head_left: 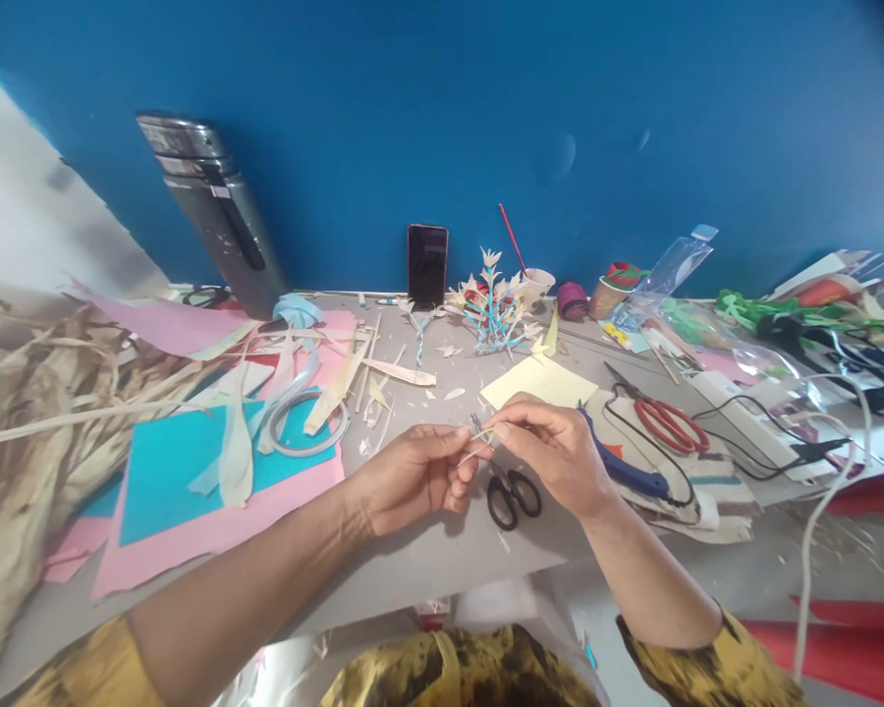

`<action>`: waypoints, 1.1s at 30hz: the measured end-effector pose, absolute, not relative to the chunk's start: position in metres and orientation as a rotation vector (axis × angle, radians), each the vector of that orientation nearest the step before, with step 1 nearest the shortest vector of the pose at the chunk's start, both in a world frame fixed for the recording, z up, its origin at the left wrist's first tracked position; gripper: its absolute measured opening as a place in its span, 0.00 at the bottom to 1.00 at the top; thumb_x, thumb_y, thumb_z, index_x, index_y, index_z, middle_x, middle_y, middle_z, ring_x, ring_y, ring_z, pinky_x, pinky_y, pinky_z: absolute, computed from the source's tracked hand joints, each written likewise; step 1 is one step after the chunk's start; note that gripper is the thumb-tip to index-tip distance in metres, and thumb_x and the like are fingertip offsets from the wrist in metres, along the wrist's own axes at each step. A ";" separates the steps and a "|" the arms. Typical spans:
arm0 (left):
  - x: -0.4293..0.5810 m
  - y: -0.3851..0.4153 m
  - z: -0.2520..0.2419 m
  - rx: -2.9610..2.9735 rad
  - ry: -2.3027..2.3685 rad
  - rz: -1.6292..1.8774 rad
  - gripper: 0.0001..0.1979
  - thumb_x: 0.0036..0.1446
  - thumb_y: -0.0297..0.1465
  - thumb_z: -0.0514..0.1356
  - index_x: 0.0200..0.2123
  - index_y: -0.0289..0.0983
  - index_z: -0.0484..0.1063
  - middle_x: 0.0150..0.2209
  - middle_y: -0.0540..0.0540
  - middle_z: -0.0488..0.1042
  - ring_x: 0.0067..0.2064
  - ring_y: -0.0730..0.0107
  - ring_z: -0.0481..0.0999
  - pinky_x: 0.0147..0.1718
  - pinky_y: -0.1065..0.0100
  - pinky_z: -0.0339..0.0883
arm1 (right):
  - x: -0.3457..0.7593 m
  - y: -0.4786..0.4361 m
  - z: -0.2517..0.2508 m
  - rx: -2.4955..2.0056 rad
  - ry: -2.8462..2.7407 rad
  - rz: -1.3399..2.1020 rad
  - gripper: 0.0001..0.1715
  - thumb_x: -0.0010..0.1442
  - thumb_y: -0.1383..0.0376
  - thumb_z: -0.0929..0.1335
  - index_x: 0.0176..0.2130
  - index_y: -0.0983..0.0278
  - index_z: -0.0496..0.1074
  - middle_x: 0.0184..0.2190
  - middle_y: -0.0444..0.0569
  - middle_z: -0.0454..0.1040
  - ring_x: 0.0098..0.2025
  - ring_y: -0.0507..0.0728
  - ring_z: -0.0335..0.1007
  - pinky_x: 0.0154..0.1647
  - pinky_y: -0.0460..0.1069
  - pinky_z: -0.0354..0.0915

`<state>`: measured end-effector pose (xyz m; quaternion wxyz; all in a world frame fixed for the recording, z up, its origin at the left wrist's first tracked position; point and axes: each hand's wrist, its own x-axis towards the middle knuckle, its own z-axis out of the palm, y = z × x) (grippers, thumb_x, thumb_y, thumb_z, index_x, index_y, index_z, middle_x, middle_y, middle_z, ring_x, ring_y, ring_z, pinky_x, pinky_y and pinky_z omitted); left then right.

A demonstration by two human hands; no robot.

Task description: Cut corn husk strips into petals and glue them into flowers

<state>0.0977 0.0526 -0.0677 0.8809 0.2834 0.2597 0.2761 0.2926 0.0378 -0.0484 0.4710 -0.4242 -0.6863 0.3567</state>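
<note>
Pinched between the fingertips of my left hand (421, 469) is a thin pale strip (477, 444), like a bit of husk. My right hand (558, 450) grips the same strip from the other side, thumb and forefinger together. Both hands are closed and almost touch over the table. Just below them lie black-handled scissors (514, 498), whose blades are partly hidden by the hands. Behind my right hand is a sheet of yellow paper (541, 381). Farther back stands a small branched piece with blue stems and pale husk flowers (491, 309).
Dried husks (36, 412) heap up at the left, beside blue paper (169, 471) and a tape roll (341, 432). A phone (427, 265) and a flask (217, 211) lean on the wall. To the right are a glue gun (630, 471), red-handled scissors (670, 422) and a power strip (744, 427) with cables.
</note>
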 end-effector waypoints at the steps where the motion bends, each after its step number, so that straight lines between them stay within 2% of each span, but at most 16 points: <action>1: 0.098 0.052 -0.068 0.580 0.543 0.570 0.13 0.58 0.35 0.64 0.36 0.28 0.79 0.23 0.49 0.67 0.22 0.78 0.65 0.23 0.72 0.62 | 0.293 0.038 -0.049 -1.037 -1.684 0.863 0.08 0.62 0.66 0.69 0.34 0.64 0.79 0.31 0.49 0.75 0.34 0.55 0.70 0.36 0.50 0.63; 4: 0.098 0.051 -0.068 0.577 0.538 0.558 0.12 0.57 0.33 0.65 0.36 0.28 0.79 0.23 0.50 0.66 0.21 0.80 0.63 0.22 0.73 0.60 | 0.293 0.037 -0.051 -1.025 -1.697 0.828 0.08 0.62 0.66 0.68 0.34 0.63 0.79 0.31 0.49 0.75 0.34 0.55 0.70 0.36 0.50 0.63; 9: 0.100 0.051 -0.070 0.586 0.556 0.589 0.08 0.55 0.30 0.67 0.32 0.29 0.78 0.21 0.51 0.64 0.20 0.82 0.60 0.21 0.75 0.55 | 0.292 0.036 -0.053 -1.031 -1.688 0.788 0.08 0.62 0.68 0.68 0.35 0.64 0.79 0.31 0.48 0.75 0.33 0.55 0.70 0.35 0.50 0.64; 18: 0.105 0.047 -0.069 0.836 0.780 0.745 0.14 0.50 0.38 0.70 0.28 0.32 0.75 0.20 0.52 0.67 0.19 0.80 0.62 0.21 0.73 0.55 | 0.295 0.034 -0.056 -1.111 -1.620 0.843 0.09 0.64 0.64 0.67 0.38 0.64 0.79 0.32 0.47 0.74 0.29 0.52 0.64 0.29 0.47 0.60; 23: 0.107 0.047 -0.066 1.065 0.925 0.811 0.14 0.52 0.39 0.67 0.27 0.32 0.75 0.19 0.51 0.68 0.19 0.79 0.63 0.20 0.74 0.53 | 0.296 0.031 -0.053 -1.190 -1.634 0.811 0.12 0.63 0.59 0.69 0.33 0.65 0.76 0.26 0.45 0.70 0.26 0.51 0.59 0.26 0.47 0.57; 29: 0.105 0.046 -0.065 1.103 0.922 0.779 0.15 0.53 0.39 0.66 0.27 0.32 0.75 0.18 0.51 0.68 0.19 0.79 0.63 0.20 0.74 0.54 | 0.293 0.032 -0.054 -1.202 -1.644 0.829 0.12 0.62 0.60 0.69 0.30 0.65 0.74 0.25 0.45 0.69 0.26 0.51 0.60 0.27 0.46 0.58; 33: 0.105 0.047 -0.069 0.960 0.860 0.732 0.17 0.52 0.41 0.67 0.27 0.32 0.74 0.19 0.52 0.67 0.18 0.80 0.62 0.19 0.74 0.54 | 0.293 0.032 -0.055 -1.200 -1.658 0.846 0.10 0.64 0.61 0.68 0.33 0.64 0.75 0.28 0.45 0.70 0.27 0.51 0.61 0.28 0.46 0.59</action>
